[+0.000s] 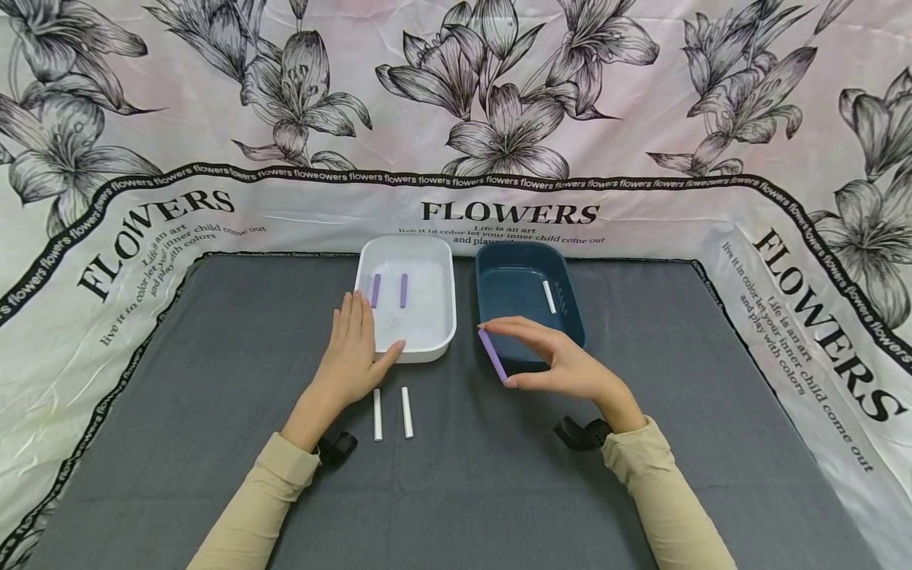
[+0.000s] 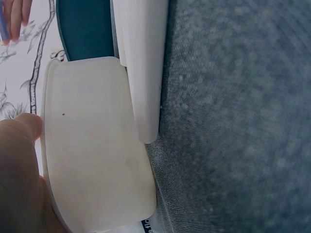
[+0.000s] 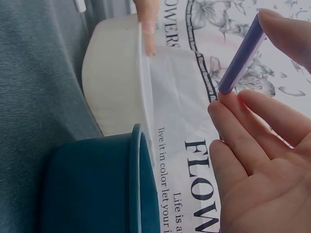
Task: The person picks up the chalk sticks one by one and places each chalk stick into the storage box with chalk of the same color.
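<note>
My right hand (image 1: 563, 360) pinches a purple chalk stick (image 1: 493, 355) by its two ends, between thumb and fingertips, over the near left corner of the dark blue tub (image 1: 530, 252). In the right wrist view the same purple chalk (image 3: 241, 54) slants above the outstretched fingers. My left hand (image 1: 351, 356) rests with straight fingers along the left side of the white tub (image 1: 427, 352), its thumb on the near rim. Two purple chalks (image 1: 404, 290) lie in the white tub. One white chalk (image 1: 549, 297) lies in the blue tub.
Two white chalks (image 1: 407, 412) lie on the grey cloth (image 1: 456, 507) in front of the white tub, side by side. The tubs stand close together with a narrow gap. A flower-printed border (image 1: 509, 212) runs behind them.
</note>
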Demonstrator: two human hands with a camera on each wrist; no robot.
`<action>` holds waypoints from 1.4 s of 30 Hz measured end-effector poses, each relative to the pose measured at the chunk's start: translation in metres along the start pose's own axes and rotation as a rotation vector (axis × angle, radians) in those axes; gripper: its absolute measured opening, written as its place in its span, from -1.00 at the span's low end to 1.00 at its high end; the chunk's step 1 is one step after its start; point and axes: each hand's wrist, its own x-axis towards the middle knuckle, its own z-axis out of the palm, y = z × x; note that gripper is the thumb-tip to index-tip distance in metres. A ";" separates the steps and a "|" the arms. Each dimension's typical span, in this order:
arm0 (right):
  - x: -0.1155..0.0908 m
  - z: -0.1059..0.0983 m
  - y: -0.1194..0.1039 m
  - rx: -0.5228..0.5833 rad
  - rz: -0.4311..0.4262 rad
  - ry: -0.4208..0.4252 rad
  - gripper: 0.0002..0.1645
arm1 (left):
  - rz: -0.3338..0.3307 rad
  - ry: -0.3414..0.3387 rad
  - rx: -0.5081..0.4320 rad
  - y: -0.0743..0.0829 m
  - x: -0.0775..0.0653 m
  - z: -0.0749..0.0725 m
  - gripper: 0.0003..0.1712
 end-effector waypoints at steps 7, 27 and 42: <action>0.013 -0.001 0.004 0.031 -0.023 0.011 -0.18 | -0.002 -0.005 -0.006 0.000 0.000 0.001 0.11; 0.048 -0.006 -0.005 0.041 -0.036 0.053 -0.22 | -0.005 -0.006 -0.007 -0.001 0.000 0.000 0.11; 0.071 -0.013 0.015 0.041 0.033 0.093 -0.20 | -0.012 -0.013 -0.011 0.001 0.000 -0.001 0.12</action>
